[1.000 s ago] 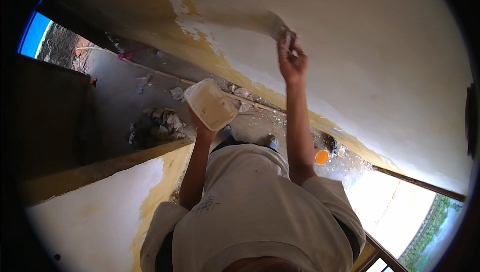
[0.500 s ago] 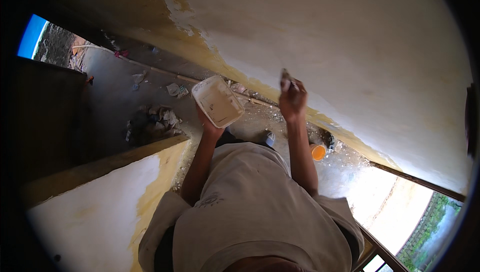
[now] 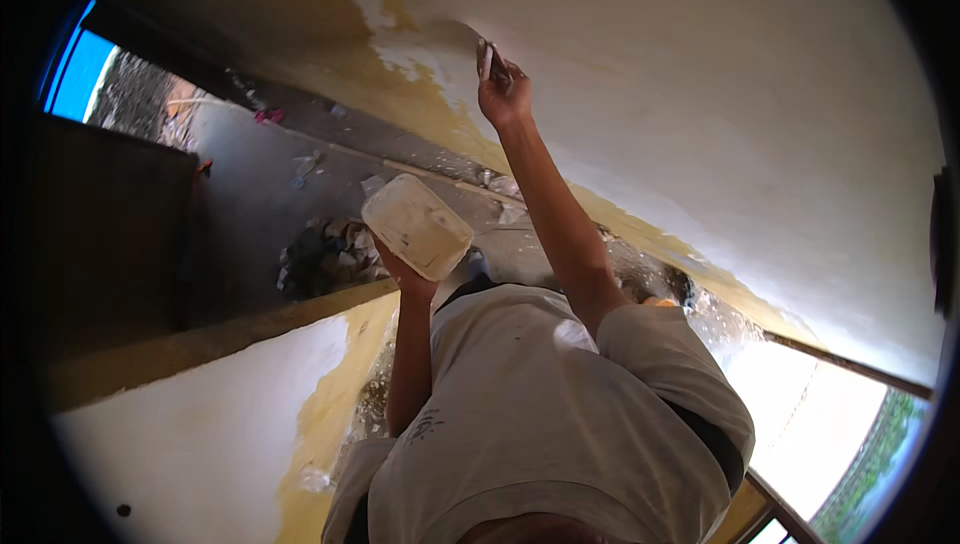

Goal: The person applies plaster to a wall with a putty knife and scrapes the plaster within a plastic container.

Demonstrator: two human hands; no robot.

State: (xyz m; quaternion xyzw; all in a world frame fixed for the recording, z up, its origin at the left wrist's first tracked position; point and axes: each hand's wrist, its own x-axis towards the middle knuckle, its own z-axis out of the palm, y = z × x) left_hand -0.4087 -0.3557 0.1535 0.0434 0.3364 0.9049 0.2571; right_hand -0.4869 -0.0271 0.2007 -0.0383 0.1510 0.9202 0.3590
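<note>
My left hand (image 3: pixel 408 272) is closed on the lower side of a pale rectangular plastic tub (image 3: pixel 418 226). Its open top is tilted toward me, with whitish smears and a few dark specks inside. Out ahead, my right arm stretches to the wall (image 3: pixel 640 94). There my right hand (image 3: pixel 505 94) grips a small putty knife (image 3: pixel 497 64), whose blade end is at the wall and hard to make out. White filler covers much of that wall, with bare yellow paint along its lower part and left side.
A low yellow and white wall (image 3: pixel 230 384) stands at my left. Beyond it lies a heap of rubbish (image 3: pixel 325 256) on the floor. A long pole (image 3: pixel 400 166) runs along the wall's foot. An orange container (image 3: pixel 658 301) sits partly behind my right arm.
My right hand has moved up and to the left along the wall with the putty knife. The tub has shifted slightly left and down in view. My body has turned a little.
</note>
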